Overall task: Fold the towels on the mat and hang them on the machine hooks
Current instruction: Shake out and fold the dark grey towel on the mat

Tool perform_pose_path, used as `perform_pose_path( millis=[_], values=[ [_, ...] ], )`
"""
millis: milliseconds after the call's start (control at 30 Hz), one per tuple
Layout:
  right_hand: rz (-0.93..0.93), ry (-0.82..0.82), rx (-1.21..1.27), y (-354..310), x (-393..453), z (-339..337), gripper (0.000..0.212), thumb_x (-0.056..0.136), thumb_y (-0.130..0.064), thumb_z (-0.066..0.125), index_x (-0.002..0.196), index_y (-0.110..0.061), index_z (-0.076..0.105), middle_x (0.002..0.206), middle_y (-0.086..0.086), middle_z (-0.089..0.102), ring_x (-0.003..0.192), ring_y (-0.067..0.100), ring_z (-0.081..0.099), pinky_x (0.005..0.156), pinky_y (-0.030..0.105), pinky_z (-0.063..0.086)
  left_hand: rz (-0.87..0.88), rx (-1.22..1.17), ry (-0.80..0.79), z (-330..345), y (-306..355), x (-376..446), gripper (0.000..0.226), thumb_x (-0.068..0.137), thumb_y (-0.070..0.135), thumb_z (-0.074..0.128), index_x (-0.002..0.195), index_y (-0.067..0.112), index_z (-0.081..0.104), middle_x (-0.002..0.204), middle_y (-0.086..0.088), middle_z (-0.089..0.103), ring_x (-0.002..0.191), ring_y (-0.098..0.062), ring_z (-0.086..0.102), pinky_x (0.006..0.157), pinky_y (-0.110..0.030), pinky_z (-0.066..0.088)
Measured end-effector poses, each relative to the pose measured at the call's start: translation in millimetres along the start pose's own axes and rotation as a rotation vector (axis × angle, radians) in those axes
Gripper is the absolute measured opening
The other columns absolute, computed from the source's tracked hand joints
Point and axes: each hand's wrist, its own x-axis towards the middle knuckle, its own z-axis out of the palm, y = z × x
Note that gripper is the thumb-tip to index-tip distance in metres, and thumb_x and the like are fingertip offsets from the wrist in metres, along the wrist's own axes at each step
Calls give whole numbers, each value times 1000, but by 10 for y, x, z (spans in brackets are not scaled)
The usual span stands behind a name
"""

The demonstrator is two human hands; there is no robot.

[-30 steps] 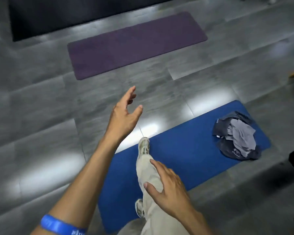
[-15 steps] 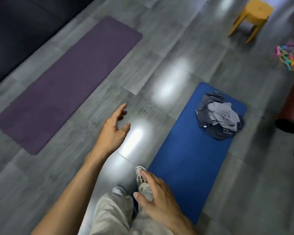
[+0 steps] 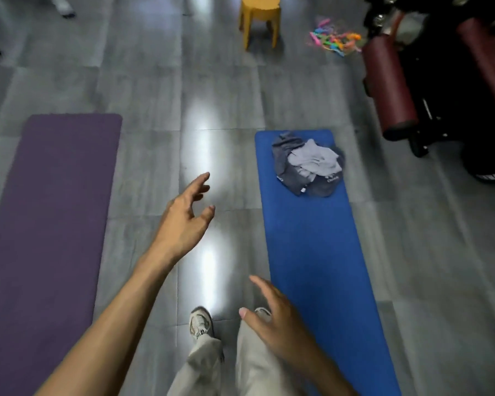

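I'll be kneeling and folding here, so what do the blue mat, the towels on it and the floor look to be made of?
Blue mat: likely foam or rubber, matte, no glare.
Towels: soft woven cloth, grey, crumpled in limp folds.
Floor: hard grey tile or stone-look panels, glossy; bright light reflections and seams show.

Pretty clearly a gym floor: 2 exercise mats laid out on grey tile, a long purple foam mat on the left and a blue foam mat on the right, plus a black weight machine with maroon padded rollers far right.
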Motion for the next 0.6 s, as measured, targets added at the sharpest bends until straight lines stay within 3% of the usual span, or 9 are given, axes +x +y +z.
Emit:
perform_pose_path(
  millis=[67, 200, 333, 500, 600],
  values=[
    [79, 89, 68, -30, 49, 6, 55, 88, -43, 63, 138, -45, 39, 127, -45, 30, 122, -16, 34, 94, -5, 20, 27, 0, -73, 20, 52, 245, 61, 91, 11, 60, 143, 33, 39, 130, 7, 57, 120, -7, 51, 90, -23, 41],
    [128, 262, 141, -55, 104, -38, 51, 82, -47, 63, 112, -78, 36, 120, -55, 39, 115, -24, 40, 95, -1, 30, 52, -9, -169, 197, 138, 575, 61, 90, 7, 60, 143, 31, 40, 128, 6, 57, 118, -10, 53, 97, -27, 41],
    [176, 420, 248, -11, 395, -302, 44, 80, -48, 62, 114, -70, 46, 126, -39, 51, 116, -15, 49, 96, 9, 39, 72, 19, -302, 565, 433, 1154, 59, 91, 6, 59, 142, 31, 42, 129, 6, 57, 120, -11, 52, 104, -34, 41],
    [256, 552, 399, 148, 1089, -860, 54, 79, -44, 64, 121, -69, 41, 126, -40, 51, 112, -9, 55, 93, 17, 47, 91, 56, -392, 1045, 788, 2163, 58, 91, 8, 60, 139, 36, 44, 126, 8, 58, 117, -10, 53, 103, -38, 43],
    [291, 572, 443, 328, 1692, -1281, 57, 84, -35, 68, 121, -69, 40, 125, -43, 49, 113, -10, 54, 93, 15, 45, 73, 91, -447, 1400, 880, 2890, 56, 92, 10, 60, 139, 35, 44, 126, 9, 59, 117, -9, 53, 103, -38, 44]
  ],
)
